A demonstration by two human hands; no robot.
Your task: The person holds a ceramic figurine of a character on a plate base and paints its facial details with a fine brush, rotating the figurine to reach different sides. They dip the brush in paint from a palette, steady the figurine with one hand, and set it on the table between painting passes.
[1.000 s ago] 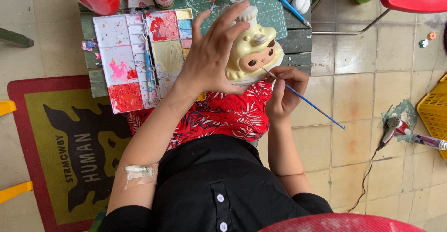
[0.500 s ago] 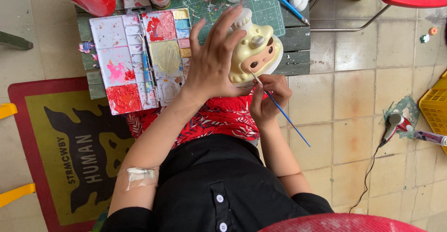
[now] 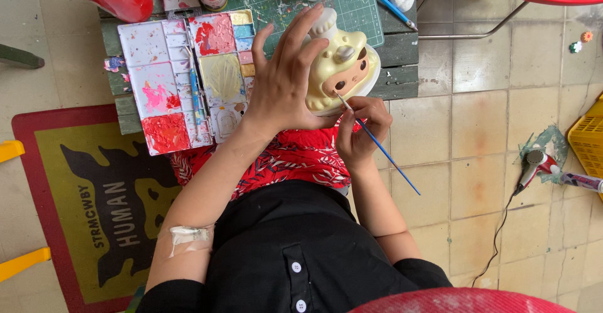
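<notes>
- The paint palette (image 3: 182, 80) lies on the green surface (image 3: 392, 49), its wells smeared red, pink and cream.
- My left hand (image 3: 286, 87), fingers spread, steadies the figurine (image 3: 342, 68) over my lap.
- The figurine is mostly cream, its face brown.
- My right hand (image 3: 361, 127) pinches the blue paintbrush (image 3: 377, 146), tip touching the face; detailing looks unfinished.

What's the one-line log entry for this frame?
left hand: steadies figurine | right hand: holds paintbrush, tip at figurine face | palette: beside
</notes>
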